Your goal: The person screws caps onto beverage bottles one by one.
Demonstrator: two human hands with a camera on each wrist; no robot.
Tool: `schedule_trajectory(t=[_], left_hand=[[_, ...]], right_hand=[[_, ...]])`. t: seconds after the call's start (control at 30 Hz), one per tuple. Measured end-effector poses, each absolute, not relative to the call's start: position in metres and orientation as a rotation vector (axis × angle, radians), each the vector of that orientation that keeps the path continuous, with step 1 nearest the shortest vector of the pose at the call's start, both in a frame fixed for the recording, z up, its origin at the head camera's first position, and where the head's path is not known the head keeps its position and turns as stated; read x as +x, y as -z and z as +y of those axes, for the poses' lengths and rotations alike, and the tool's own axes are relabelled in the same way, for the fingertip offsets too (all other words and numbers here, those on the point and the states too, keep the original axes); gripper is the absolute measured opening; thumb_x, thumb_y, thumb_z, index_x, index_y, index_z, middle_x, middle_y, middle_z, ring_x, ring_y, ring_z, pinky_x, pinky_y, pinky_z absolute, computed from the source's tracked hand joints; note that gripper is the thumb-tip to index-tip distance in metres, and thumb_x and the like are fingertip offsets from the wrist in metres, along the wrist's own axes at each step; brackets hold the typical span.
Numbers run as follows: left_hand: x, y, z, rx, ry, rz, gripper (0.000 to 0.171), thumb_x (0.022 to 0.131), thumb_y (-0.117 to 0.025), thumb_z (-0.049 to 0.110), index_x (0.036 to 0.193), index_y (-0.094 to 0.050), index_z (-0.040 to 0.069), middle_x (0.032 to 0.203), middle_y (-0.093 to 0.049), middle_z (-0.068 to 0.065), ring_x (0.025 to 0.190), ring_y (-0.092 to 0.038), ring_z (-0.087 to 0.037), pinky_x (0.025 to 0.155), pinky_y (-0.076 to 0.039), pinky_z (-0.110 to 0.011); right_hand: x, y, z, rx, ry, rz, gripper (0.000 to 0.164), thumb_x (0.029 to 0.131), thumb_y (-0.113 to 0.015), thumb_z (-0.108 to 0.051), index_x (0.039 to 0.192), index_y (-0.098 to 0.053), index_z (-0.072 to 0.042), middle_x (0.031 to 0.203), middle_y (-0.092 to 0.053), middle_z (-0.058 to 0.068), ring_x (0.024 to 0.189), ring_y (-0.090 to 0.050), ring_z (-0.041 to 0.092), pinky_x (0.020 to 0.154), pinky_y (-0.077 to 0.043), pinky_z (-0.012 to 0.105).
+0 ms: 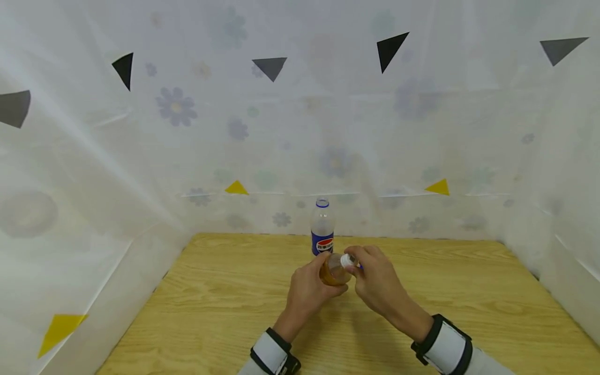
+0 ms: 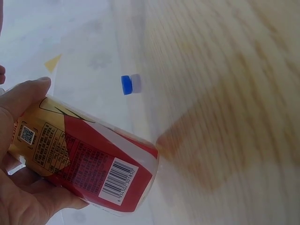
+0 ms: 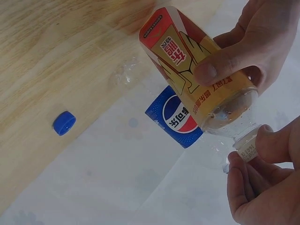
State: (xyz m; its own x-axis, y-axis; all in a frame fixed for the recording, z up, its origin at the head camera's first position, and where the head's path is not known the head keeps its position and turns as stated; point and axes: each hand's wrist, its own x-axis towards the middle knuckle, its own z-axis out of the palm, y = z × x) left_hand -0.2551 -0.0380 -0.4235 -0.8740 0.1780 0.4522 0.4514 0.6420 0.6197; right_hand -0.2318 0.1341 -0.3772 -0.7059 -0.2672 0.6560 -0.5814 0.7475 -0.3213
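Observation:
My left hand (image 1: 305,289) grips a plastic drink bottle by its gold and red label (image 2: 84,159), tilted with its neck toward the right. At the neck, the thumb and fingers of my right hand (image 1: 380,284) pinch a white cap (image 3: 248,146). The cap sits right at the bottle's mouth, partly covered by the fingers. Behind both hands stands an upright clear cola bottle (image 1: 322,221) with a blue label (image 3: 176,117) and an uncapped mouth. A loose blue cap (image 3: 64,123) lies on the table, mostly hidden behind my right hand in the head view.
A wood-grain table (image 1: 225,291) spreads out under both hands. White flower-printed sheeting (image 1: 300,140) encloses it at the back and sides, with black, grey and yellow triangles stuck on it.

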Motion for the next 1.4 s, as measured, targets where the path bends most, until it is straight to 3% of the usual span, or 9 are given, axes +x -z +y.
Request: schedule_trajectory(t=[1.0,1.4], left_hand=[[-0.2539,0.4241,-0.0351,-0.496,1.09,-2.506,0.066,0.072,-0.093,0.033,0.13,-0.063,0.02,0.116,-0.075,-0.002,0.102,-0.073,-0.019,0.083,-0.06,-0.033],[-0.2552,0.4254,-0.0359,-0.498,1.094,-2.499,0.065,0.073,-0.093,0.032,0.129,-0.063,0.02,0.115,-0.075,-0.003,0.1,-0.073,-0.019,0.082,-0.06,-0.032]], right_hand=[[-0.2388,0.3816,0.131,0.61,-0.58,-2.271,0.018,0.082,-0.08,-0.009,0.087,-0.064,-0.003,0.078,-0.06,0.005,0.07,-0.051,0.016,0.061,-0.043,0.03],[-0.2407,0.3798,0.1302,0.61,-0.572,-2.274,0.025,0.084,-0.077,-0.012,0.075,-0.055,-0.007,0.064,-0.043,-0.004,0.06,-0.037,0.01,0.056,-0.033,0.024]])
